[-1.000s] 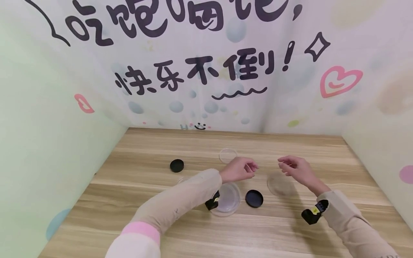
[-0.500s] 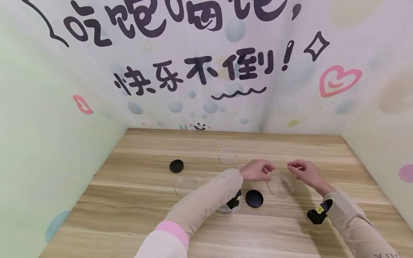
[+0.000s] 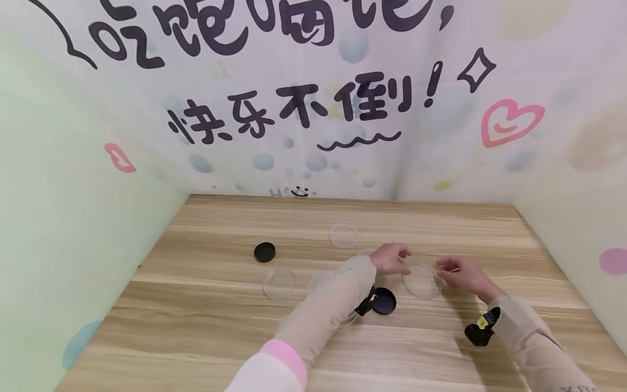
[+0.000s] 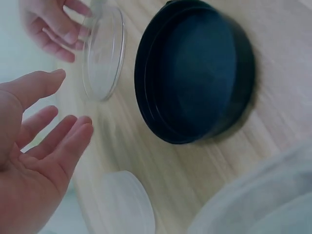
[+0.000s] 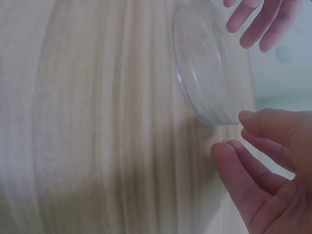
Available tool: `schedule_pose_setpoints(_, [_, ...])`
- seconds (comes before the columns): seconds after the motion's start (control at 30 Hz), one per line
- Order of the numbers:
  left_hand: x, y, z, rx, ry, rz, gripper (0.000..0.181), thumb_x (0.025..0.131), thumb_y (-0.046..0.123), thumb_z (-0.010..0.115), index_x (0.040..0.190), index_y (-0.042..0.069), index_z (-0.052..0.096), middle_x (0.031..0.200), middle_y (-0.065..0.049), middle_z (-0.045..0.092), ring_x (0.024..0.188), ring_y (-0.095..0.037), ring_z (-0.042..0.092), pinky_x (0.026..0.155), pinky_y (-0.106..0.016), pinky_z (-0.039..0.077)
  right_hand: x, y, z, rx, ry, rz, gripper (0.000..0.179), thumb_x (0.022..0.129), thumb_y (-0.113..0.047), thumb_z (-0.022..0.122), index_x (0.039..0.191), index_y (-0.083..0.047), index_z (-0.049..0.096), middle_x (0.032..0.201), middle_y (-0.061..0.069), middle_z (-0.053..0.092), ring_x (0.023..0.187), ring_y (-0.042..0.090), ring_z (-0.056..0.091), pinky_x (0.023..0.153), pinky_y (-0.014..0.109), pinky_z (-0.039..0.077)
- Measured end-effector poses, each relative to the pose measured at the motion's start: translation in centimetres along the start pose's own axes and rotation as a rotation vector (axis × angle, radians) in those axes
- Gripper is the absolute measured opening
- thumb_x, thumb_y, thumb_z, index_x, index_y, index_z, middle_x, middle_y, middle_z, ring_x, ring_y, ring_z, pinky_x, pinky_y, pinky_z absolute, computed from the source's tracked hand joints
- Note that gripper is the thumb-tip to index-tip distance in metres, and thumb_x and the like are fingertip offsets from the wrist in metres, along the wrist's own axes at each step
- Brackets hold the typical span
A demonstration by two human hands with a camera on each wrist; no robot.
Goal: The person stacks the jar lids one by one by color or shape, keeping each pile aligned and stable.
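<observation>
One clear dish (image 3: 421,283) — flat, broad face upward.

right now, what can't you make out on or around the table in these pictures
Head view: most of the middle clear dish, hidden behind the left sleeve.
Left wrist view: the full shape of a clear item, cut off at the lower right corner.
Right wrist view: whether the right hand touches the right clear dish; depth is unclear.
Head view: the lettering on the right sleeve, cut off by the bottom edge.
</observation>
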State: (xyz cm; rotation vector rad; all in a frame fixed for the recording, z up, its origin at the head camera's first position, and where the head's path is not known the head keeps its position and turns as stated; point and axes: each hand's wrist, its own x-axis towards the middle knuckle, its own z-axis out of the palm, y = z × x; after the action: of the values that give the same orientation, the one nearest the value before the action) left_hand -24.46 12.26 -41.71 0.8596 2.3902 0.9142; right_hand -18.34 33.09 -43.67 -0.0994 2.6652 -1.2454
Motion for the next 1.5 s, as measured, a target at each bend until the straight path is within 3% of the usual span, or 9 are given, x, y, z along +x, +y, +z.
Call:
schedule_pose_setpoints(0.3, [0.1, 0.1, 0.4, -0.155, 0.033, -0.141, 0.04, 0.076, 0.005, 0.067, 0.115, 0.003, 0.055, 0.096, -0.007, 0.062, 0.076, -0.011, 0.058, 0.059, -0.02, 0.05, -0.3, 0.1, 0.2, 0.045, 0.003, 0.009, 0.03, 0.083, -0.005, 0.058, 0.105, 0.014, 0.052, 0.085, 0.016, 0.058, 0.07, 0.015, 0.056, 0.058, 0.025, 0.051])
schedule_pose_setpoints(0.47, [0.9, -0.2, 1.3, -0.144, 0.055, -0.197, 0.038, 0.075, 0.004, 0.067, 0.112, 0.005, 0.058, 0.092, -0.005, 0.062, 0.073, -0.013, 0.06, 0.058, -0.021, 0.05, -0.1, 1.0, 0.0, 0.153, -0.014, -0.034, 0.03, 0.082, -0.011, 0.061, 0.102, 0.011, 0.054, 0.082, 0.013, 0.058, 0.07, 0.012, 0.055, 0.059, 0.025, 0.052])
schedule_pose_setpoints(0.53, [3.4, -2.7, 3.0, -0.148, 0.062, -0.179, 0.037, 0.073, 0.006, 0.07, 0.109, 0.008, 0.059, 0.089, -0.002, 0.062, 0.071, -0.01, 0.059, 0.056, -0.02, 0.05, 0.0, 1.0, 0.1, 0.17, -0.02, -0.024, 0.031, 0.083, -0.012, 0.061, 0.103, 0.011, 0.054, 0.083, 0.013, 0.057, 0.071, 0.012, 0.055, 0.061, 0.026, 0.052])
schedule_pose_setpoints(0.73, [15.2, -13.8, 10.6, -0.086, 0.092, -0.108, 0.037, 0.067, 0.016, 0.076, 0.101, 0.022, 0.062, 0.078, 0.011, 0.06, 0.066, -0.002, 0.057, 0.052, -0.018, 0.048, -0.1, 0.2, 0.4, 0.16, -0.008, 0.065, 0.031, 0.085, -0.005, 0.055, 0.109, 0.014, 0.051, 0.091, 0.015, 0.057, 0.077, 0.012, 0.055, 0.066, 0.028, 0.052])
schedule_pose_setpoints(0.87, [17.8, -16.1, 12.2, -0.024, 0.114, -0.069, 0.035, 0.064, 0.019, 0.078, 0.095, 0.026, 0.062, 0.072, 0.015, 0.057, 0.063, 0.002, 0.053, 0.052, -0.015, 0.044, -0.1, 0.4, 0.5, 0.183, -0.011, 0.071, 0.03, 0.086, -0.003, 0.053, 0.109, 0.016, 0.05, 0.093, 0.015, 0.057, 0.078, 0.012, 0.055, 0.067, 0.028, 0.052])
schedule_pose_setpoints(0.97, [16.3, -14.2, 11.3, 0.028, 0.123, -0.089, 0.034, 0.066, 0.017, 0.077, 0.097, 0.024, 0.065, 0.075, 0.014, 0.06, 0.067, 0.0, 0.054, 0.055, -0.016, 0.044, 0.0, 0.5, 0.6, 0.203, -0.009, 0.07, 0.031, 0.086, -0.003, 0.054, 0.109, 0.016, 0.05, 0.093, 0.015, 0.057, 0.078, 0.012, 0.055, 0.067, 0.029, 0.052])
schedule_pose_setpoints(1.1, [11.3, -9.5, 7.8, 0.06, 0.148, -0.07, 0.031, 0.068, 0.012, 0.072, 0.098, 0.02, 0.067, 0.076, 0.011, 0.061, 0.068, -0.002, 0.054, 0.057, -0.015, 0.043, -0.2, 0.0, 0.6, 0.218, -0.004, 0.074, 0.032, 0.086, -0.005, 0.054, 0.11, 0.016, 0.049, 0.092, 0.016, 0.056, 0.078, 0.014, 0.055, 0.068, 0.03, 0.052])
schedule_pose_setpoints(1.3, [1.7, -0.6, 1.3, -0.197, 0.152, -0.119, 0.028, 0.072, -0.004, 0.065, 0.098, 0.006, 0.066, 0.075, 0.0, 0.059, 0.065, -0.006, 0.053, 0.056, -0.015, 0.045, -0.5, -1.1, -0.2, 0.198, 0.008, 0.056, 0.036, 0.089, -0.008, 0.051, 0.115, 0.017, 0.045, 0.097, 0.021, 0.056, 0.079, 0.015, 0.056, 0.068, 0.031, 0.052])
schedule_pose_setpoints(1.5, [-0.2, 0.6, 0.0, -0.412, 0.188, -0.163, 0.029, 0.075, -0.009, 0.062, 0.102, 0.001, 0.064, 0.082, -0.005, 0.06, 0.067, -0.006, 0.051, 0.055, -0.017, 0.048, -0.3, -1.8, -0.4, 0.216, 0.029, 0.0, 0.034, 0.088, -0.002, 0.05, 0.113, 0.019, 0.045, 0.103, 0.026, 0.054, 0.08, 0.012, 0.055, 0.068, 0.029, 0.052])
